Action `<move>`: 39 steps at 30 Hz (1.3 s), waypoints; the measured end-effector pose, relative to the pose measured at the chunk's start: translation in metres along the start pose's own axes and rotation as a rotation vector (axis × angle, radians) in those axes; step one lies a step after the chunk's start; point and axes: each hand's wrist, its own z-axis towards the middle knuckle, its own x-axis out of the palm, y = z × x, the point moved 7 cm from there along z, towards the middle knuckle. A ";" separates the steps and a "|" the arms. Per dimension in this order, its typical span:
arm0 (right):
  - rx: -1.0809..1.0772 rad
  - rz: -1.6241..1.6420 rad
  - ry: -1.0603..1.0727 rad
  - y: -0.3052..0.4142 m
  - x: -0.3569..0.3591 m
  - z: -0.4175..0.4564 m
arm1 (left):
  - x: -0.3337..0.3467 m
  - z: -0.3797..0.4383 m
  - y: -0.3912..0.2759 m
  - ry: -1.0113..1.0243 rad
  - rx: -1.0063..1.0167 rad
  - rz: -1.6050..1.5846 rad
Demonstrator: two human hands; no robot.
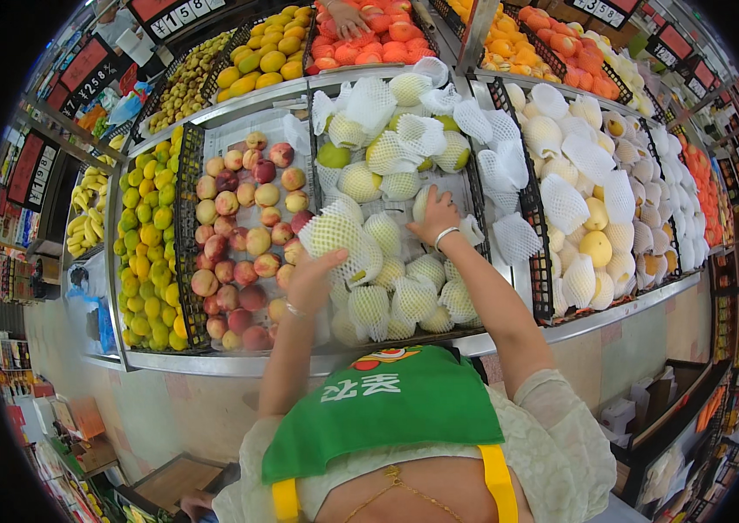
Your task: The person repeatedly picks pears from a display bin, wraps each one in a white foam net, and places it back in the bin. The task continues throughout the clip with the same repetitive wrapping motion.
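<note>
A display bin of pears in white foam net sleeves lies before me. My left hand [312, 278], slightly blurred, grips a netted pear [330, 234] above the bin's left side, where the peaches [257, 240] begin. Farther right, my right hand [438, 216] has its fingers around another netted pear [419, 205] resting on the bin's lining. More netted pears [369, 306] are piled near the front edge. Behind my hands lies a second heap, with some green pears [333, 155] partly bare among loose foam sleeves [422, 134].
Black plastic dividers [192, 242] separate the fruit. Green-yellow citrus [147, 248] is on the left. Netted round yellow fruit [595, 214] fills the right bin. Loose sleeves [516, 238] lie on the metal strip between. Another person's hand [347, 18] touches red-netted fruit [376, 42] at the back.
</note>
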 end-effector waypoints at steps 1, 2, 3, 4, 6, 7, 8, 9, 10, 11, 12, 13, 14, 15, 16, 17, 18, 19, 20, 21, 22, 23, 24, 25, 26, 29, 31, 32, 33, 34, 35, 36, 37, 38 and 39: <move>0.031 0.014 0.004 -0.002 0.003 0.003 | 0.004 0.002 0.003 0.003 -0.028 -0.030; 0.023 0.066 -0.010 -0.002 0.003 0.008 | 0.008 0.002 0.006 0.007 -0.056 -0.059; 0.017 0.118 -0.025 -0.006 0.003 0.013 | 0.011 0.003 0.008 0.013 -0.083 -0.089; 0.010 0.171 -0.040 -0.009 0.002 0.016 | 0.010 0.005 0.010 0.013 -0.075 -0.087; 0.014 0.264 -0.054 -0.016 -0.002 0.020 | 0.005 0.008 0.018 0.009 -0.058 -0.084; 0.014 0.310 -0.060 -0.016 -0.005 0.020 | 0.003 0.007 0.020 -0.006 -0.054 -0.081; -0.011 0.316 -0.065 -0.013 -0.007 0.017 | 0.000 0.006 0.022 -0.022 -0.050 -0.079; -0.037 0.321 -0.069 -0.010 -0.010 0.012 | -0.002 0.005 0.023 -0.039 -0.045 -0.077; -0.063 0.326 -0.072 -0.006 -0.012 0.005 | -0.005 0.005 0.024 -0.047 -0.037 -0.088; -0.118 0.338 -0.054 0.002 -0.011 -0.001 | -0.008 0.005 0.025 -0.055 -0.028 -0.099; -0.164 0.350 -0.036 0.010 -0.011 -0.012 | -0.009 0.005 0.028 -0.056 -0.028 -0.109; -0.212 0.362 -0.018 0.017 -0.007 -0.021 | -0.010 0.004 0.030 -0.054 -0.031 -0.122; -0.264 0.272 -0.042 0.025 -0.001 -0.031 | -0.012 0.004 0.032 -0.051 -0.036 -0.134; -0.246 0.261 -0.048 0.025 0.000 -0.032 | -0.012 0.005 0.032 -0.040 -0.037 -0.146; -0.227 0.250 -0.054 0.023 0.000 -0.033 | -0.013 0.004 0.032 -0.048 -0.038 -0.150; -0.207 0.239 -0.060 0.021 0.001 -0.033 | -0.013 0.002 0.032 -0.055 -0.041 -0.154; -0.199 0.255 -0.049 0.019 0.004 -0.031 | -0.013 0.000 0.031 -0.060 -0.042 -0.157; -0.191 0.271 -0.037 0.016 0.007 -0.029 | -0.016 -0.001 0.034 -0.075 -0.045 -0.142; -0.183 0.287 -0.026 0.013 0.010 -0.027 | -0.021 -0.001 0.038 -0.090 -0.049 -0.128; -0.154 0.344 0.009 0.012 0.015 -0.027 | -0.025 -0.001 0.039 -0.105 -0.053 -0.114; -0.126 0.401 0.045 0.010 0.019 -0.028 | -0.026 0.000 0.039 -0.098 -0.051 -0.111; -0.097 0.457 0.080 0.006 0.023 -0.028 | -0.028 0.001 0.038 -0.091 -0.048 -0.108; -0.103 0.471 0.085 0.005 0.023 -0.028 | -0.027 0.001 0.038 -0.090 -0.047 -0.105; -0.110 0.485 0.090 0.003 0.024 -0.027 | -0.026 0.001 0.037 -0.084 -0.041 -0.111; -0.117 0.498 0.095 0.002 0.024 -0.026 | -0.025 0.002 0.036 -0.079 -0.036 -0.118; -0.138 0.455 0.113 0.004 0.023 -0.019 | -0.024 -0.001 0.036 -0.076 -0.062 -0.124; -0.102 0.482 0.027 -0.007 0.022 -0.007 | -0.022 -0.001 0.035 -0.069 -0.069 -0.119; -0.087 0.494 -0.014 -0.014 0.021 -0.001 | -0.021 -0.002 0.034 -0.064 -0.062 -0.113; 0.012 0.666 0.123 -0.020 0.026 0.004 | -0.021 -0.002 0.034 -0.064 -0.053 -0.109; 0.112 0.830 0.267 -0.021 0.024 0.006 | -0.023 -0.004 0.034 -0.074 -0.049 -0.120; 0.217 0.989 0.413 -0.019 0.024 0.002 | -0.024 -0.005 0.034 -0.084 -0.044 -0.130; 0.232 1.009 0.418 -0.021 0.019 0.000 | -0.024 -0.005 0.034 -0.084 -0.042 -0.141; 0.188 0.916 0.426 -0.018 0.017 -0.003 | -0.027 -0.005 0.035 -0.097 -0.039 -0.133; 0.144 0.823 0.432 -0.014 0.016 -0.005 | -0.030 -0.005 0.037 -0.110 -0.035 -0.125; 0.106 0.731 0.429 -0.015 0.013 -0.006 | -0.030 -0.004 0.039 -0.113 -0.034 -0.117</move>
